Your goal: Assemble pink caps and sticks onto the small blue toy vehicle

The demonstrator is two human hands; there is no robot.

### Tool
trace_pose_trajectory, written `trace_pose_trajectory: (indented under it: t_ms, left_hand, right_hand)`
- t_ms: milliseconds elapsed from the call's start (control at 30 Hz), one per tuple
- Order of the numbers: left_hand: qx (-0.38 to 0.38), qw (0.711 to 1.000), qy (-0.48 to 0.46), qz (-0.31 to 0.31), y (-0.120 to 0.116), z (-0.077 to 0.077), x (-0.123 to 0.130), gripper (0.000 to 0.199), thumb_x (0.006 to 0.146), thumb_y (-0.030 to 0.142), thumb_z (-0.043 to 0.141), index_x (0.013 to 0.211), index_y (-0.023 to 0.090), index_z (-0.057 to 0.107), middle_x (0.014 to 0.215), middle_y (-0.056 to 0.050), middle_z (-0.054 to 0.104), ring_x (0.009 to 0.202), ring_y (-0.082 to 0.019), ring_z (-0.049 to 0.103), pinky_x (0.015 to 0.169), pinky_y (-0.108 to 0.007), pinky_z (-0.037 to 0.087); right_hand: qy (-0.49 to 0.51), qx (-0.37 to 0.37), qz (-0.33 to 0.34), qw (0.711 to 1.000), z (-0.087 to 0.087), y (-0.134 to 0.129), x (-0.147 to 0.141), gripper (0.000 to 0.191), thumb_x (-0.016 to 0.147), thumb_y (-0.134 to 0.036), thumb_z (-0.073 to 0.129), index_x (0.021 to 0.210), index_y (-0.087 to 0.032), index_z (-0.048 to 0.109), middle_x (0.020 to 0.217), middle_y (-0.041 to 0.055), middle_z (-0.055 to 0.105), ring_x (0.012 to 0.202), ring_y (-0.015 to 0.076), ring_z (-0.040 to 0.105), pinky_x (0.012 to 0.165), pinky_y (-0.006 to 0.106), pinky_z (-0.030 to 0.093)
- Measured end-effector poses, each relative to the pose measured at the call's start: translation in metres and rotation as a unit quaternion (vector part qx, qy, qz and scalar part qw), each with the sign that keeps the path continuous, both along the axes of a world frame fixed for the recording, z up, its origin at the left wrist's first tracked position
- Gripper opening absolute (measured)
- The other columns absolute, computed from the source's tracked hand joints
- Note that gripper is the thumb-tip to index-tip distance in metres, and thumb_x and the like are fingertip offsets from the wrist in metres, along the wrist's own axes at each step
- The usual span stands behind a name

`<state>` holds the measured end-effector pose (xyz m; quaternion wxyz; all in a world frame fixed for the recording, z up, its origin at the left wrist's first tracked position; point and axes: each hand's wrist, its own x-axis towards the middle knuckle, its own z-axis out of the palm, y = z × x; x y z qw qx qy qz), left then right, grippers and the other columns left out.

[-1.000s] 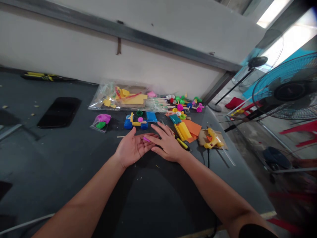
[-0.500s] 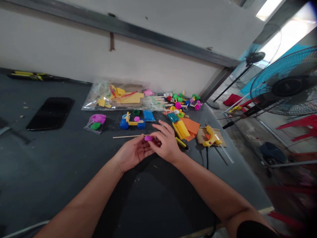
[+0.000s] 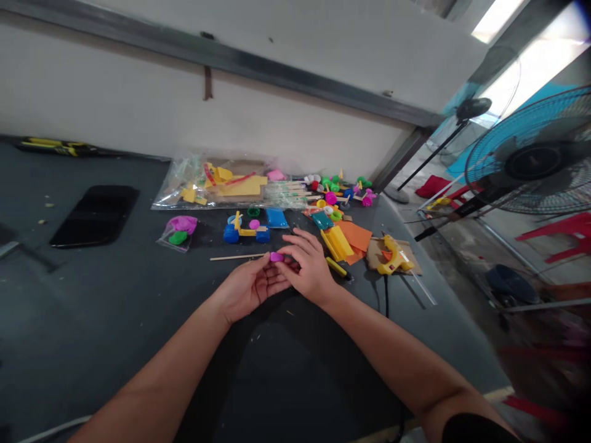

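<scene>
- Head camera: from here I see the left hand (image 3: 247, 288) and right hand (image 3: 310, 271), fingers closed lightly on the purple lump (image 3: 277, 257) between them.
- It's over the desk (image 3: 92, 314), near the blue-wheeled toy (image 3: 249, 232).

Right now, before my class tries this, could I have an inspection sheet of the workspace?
Surface: dark tabletop, small scraps scattered.
Work pieces: purple piece in hand; blue-wheeled model and wooden stick beyond.
Clutter: black phone-like slab, transparent bag, yellow glue gun on cardboard.
Hands: right hand pinches the purple piece; left hand curls beside it, its grip unclear.
Cables: black cable runs from the glue gun; white cable at lower left.
Surroundings: standing fan and red furniture beyond the tabletop's right edge.
</scene>
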<state>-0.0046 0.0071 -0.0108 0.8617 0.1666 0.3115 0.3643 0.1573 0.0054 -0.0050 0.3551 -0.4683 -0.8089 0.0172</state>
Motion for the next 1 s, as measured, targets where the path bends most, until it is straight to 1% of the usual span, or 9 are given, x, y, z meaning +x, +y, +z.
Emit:
trace_pose_trajectory:
  t_ms: [100, 267, 400, 667, 733, 867, 1000]
  left_hand:
    - [0.002, 1.0, 0.0, -0.006, 0.0, 0.0, 0.0, 0.029, 0.091, 0.027, 0.043, 0.092, 0.008, 0.065, 0.091, -0.014, 0.07, 0.086, -0.019, 0.067, 0.084, -0.035, 0.054]
    - [0.03, 0.999, -0.001, -0.011, 0.0, -0.001, -0.001, 0.024, 0.089, 0.025, 0.049, 0.094, 0.008, 0.066, 0.094, -0.014, 0.07, 0.087, -0.018, 0.066, 0.085, -0.033, 0.053]
    - [0.024, 1.0, -0.003, -0.009, 0.0, -0.002, -0.001, 0.026, 0.089, 0.028, 0.049, 0.094, 0.008, 0.066, 0.095, -0.015, 0.07, 0.088, -0.019, 0.066, 0.085, -0.034, 0.053]
    - [0.038, 0.999, -0.005, -0.004, -0.002, 0.0, -0.001, 0.022, 0.087, 0.027, 0.053, 0.09, 0.01, 0.066, 0.089, -0.013, 0.071, 0.084, -0.018, 0.067, 0.083, -0.034, 0.054]
    - [0.045, 0.999, 0.012, 0.009, -0.002, 0.001, 0.0, 0.02, 0.086, 0.026, 0.054, 0.088, 0.01, 0.066, 0.087, -0.012, 0.071, 0.081, -0.018, 0.068, 0.082, -0.033, 0.054]
    - [0.074, 0.994, 0.071, 0.05, -0.003, 0.007, 0.003, 0.015, 0.085, 0.017, 0.054, 0.084, 0.009, 0.067, 0.078, -0.01, 0.071, 0.072, -0.015, 0.068, 0.075, -0.029, 0.056]
    - [0.082, 0.991, 0.09, 0.056, -0.004, 0.009, 0.004, 0.014, 0.084, 0.016, 0.056, 0.081, 0.009, 0.068, 0.075, -0.009, 0.071, 0.068, -0.015, 0.067, 0.07, -0.027, 0.056]
  right_hand:
    - [-0.003, -0.001, 0.001, 1.0, 0.0, 0.0, 0.0, 0.015, 0.083, -0.031, 0.057, 0.091, -0.021, 0.064, 0.114, 0.0055, 0.062, 0.123, 0.0233, 0.042, 0.103, 0.044, 0.036]
    - [0.001, -0.004, 0.006, 1.0, 0.003, -0.001, -0.001, 0.013, 0.082, -0.029, 0.057, 0.091, -0.022, 0.064, 0.113, 0.0054, 0.062, 0.123, 0.0227, 0.043, 0.103, 0.044, 0.036]
    - [0.011, -0.01, 0.008, 1.0, 0.003, -0.002, -0.001, 0.013, 0.083, -0.03, 0.057, 0.092, -0.022, 0.063, 0.114, 0.0052, 0.062, 0.123, 0.0217, 0.042, 0.104, 0.043, 0.035]
    - [0.014, -0.006, 0.005, 1.0, 0.003, -0.002, -0.001, 0.013, 0.083, -0.029, 0.056, 0.092, -0.023, 0.063, 0.113, 0.005, 0.062, 0.122, 0.0224, 0.043, 0.103, 0.045, 0.036]
    - [0.012, -0.003, -0.003, 1.0, 0.003, -0.001, 0.0, 0.014, 0.083, -0.03, 0.056, 0.092, -0.023, 0.064, 0.113, 0.0054, 0.063, 0.122, 0.0228, 0.044, 0.103, 0.045, 0.035]
    - [-0.002, 0.002, -0.009, 1.0, 0.002, 0.0, 0.002, 0.013, 0.082, -0.031, 0.059, 0.091, -0.023, 0.065, 0.113, 0.0055, 0.062, 0.123, 0.0235, 0.043, 0.104, 0.044, 0.035]
    - [0.001, -0.002, 0.004, 1.0, 0.0, 0.001, 0.003, 0.022, 0.081, -0.034, 0.061, 0.099, -0.022, 0.064, 0.115, 0.0056, 0.061, 0.123, 0.023, 0.042, 0.104, 0.043, 0.035]
